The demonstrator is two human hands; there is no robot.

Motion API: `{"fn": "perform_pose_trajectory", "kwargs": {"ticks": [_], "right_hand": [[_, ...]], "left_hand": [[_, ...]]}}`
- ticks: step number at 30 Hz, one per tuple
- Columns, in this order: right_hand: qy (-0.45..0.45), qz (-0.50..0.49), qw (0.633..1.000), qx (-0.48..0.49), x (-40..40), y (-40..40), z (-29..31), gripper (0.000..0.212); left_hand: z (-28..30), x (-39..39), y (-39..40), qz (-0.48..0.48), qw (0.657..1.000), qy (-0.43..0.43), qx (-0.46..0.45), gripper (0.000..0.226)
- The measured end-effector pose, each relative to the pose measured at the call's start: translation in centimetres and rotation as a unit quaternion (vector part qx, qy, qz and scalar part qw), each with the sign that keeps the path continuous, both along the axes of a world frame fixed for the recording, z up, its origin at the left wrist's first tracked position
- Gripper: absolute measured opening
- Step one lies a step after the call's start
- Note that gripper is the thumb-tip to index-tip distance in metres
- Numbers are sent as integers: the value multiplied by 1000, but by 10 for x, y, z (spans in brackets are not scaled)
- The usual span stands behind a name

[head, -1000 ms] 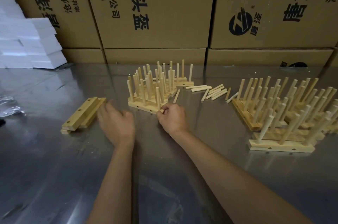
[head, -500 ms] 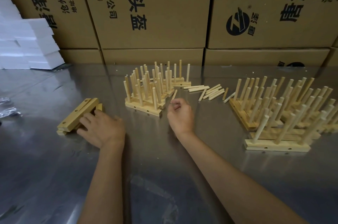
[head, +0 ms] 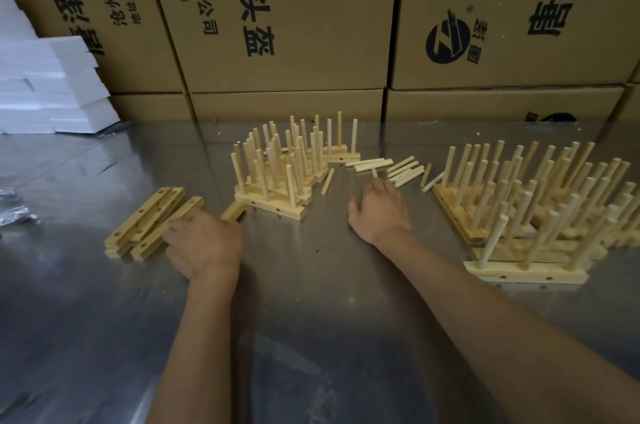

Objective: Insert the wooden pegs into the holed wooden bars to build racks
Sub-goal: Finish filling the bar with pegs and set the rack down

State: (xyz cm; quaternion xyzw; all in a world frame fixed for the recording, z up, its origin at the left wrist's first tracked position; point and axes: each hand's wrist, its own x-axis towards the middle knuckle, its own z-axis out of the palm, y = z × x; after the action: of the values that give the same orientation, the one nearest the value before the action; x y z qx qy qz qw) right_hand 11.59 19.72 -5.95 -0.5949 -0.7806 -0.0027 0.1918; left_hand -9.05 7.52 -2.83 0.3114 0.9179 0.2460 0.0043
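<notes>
A stack of holed wooden bars (head: 138, 229) lies on the steel table at the left. My left hand (head: 204, 245) grips one bar (head: 232, 211) beside that stack, and the bar's end pokes out past my fingers toward the middle. Loose wooden pegs (head: 405, 167) lie in a small heap behind my right hand (head: 377, 212). My right hand pinches a peg (head: 374, 173) whose tip sticks up above the fingertips. One more loose peg (head: 327, 181) lies beside the middle group of finished racks (head: 277, 177).
A larger group of finished racks (head: 540, 212) fills the right side of the steel table (head: 311, 302). Cardboard boxes (head: 294, 25) wall off the back. White foam blocks (head: 52, 87) are stacked at the far left, with a plastic bag (head: 14, 205) at the left edge.
My left hand moved left to the bar stack and pulled one bar out toward the middle. My right hand left the front rack and moved right and back to the loose pegs.
</notes>
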Motion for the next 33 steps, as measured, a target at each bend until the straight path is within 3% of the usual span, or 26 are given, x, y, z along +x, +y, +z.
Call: {"fn": "perform_pose_trajectory", "kwargs": {"ticks": [4, 8, 13, 17, 20, 23, 26, 33], "right_hand": [[0, -25, 998, 60, 1, -6, 0, 42], [27, -47, 997, 56, 2, -8, 0, 39], [75, -47, 996, 29, 11, -13, 1, 23], [208, -23, 978, -1, 19, -33, 0, 19], [362, -2, 931, -52, 29, -53, 1, 29], [405, 27, 912, -67, 41, -77, 2, 39], [414, 41, 908, -56, 50, -100, 1, 30], [383, 85, 920, 26, 67, -127, 7, 6]], "left_hand": [[-2, 6, 1, -34, 994, 33, -100, 56], [-5, 11, 0, -63, 991, 67, -99, 43], [1, 8, -3, -55, 998, 22, -27, 43], [13, 17, -9, -64, 984, -27, 163, 33], [20, 32, -14, -120, 928, -139, 323, 39], [25, 49, -11, -200, 816, -393, 373, 36], [24, 72, -8, -272, 746, -521, 314, 29], [8, 104, -10, -371, 693, -597, 162, 30]]}}
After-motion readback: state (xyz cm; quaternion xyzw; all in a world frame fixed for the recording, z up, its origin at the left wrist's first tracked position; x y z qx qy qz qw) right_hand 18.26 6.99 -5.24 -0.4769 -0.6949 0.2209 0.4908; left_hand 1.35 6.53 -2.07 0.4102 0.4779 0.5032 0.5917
